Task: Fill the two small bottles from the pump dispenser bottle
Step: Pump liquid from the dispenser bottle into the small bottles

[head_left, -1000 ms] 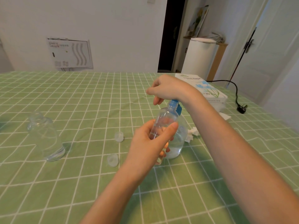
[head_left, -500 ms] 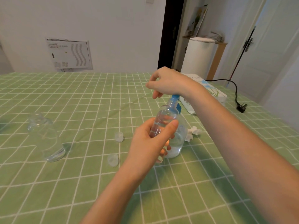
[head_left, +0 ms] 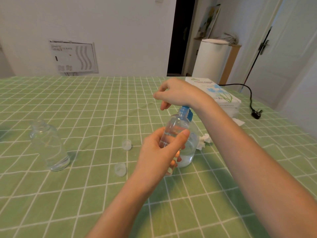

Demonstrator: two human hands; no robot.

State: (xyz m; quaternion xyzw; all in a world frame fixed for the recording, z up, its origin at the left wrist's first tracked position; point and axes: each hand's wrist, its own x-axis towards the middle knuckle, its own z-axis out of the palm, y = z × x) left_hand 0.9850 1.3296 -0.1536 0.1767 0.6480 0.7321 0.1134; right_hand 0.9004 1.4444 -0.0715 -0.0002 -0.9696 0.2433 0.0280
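1. A second small bottle (head_left: 49, 145) stands uncapped toward the tabletop's (head_left: 85, 103) left edge.
2. Two loose caps (head_left: 126, 144) lie mid-table.
3. The left hand (head_left: 159, 152) grips a small bottle (head_left: 175, 129), its mouth under the blue pump.
4. The right hand (head_left: 178, 93), fingers curled, rests on the pump dispenser bottle (head_left: 189, 148).
5. A tissue box (head_left: 221, 95) sits near the far right edge.

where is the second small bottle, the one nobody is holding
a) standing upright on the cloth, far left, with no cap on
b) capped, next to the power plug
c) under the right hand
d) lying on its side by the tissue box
a: the second small bottle stands upright on the tablecloth at far left with an open neck, while the left hand grips the other bottle.
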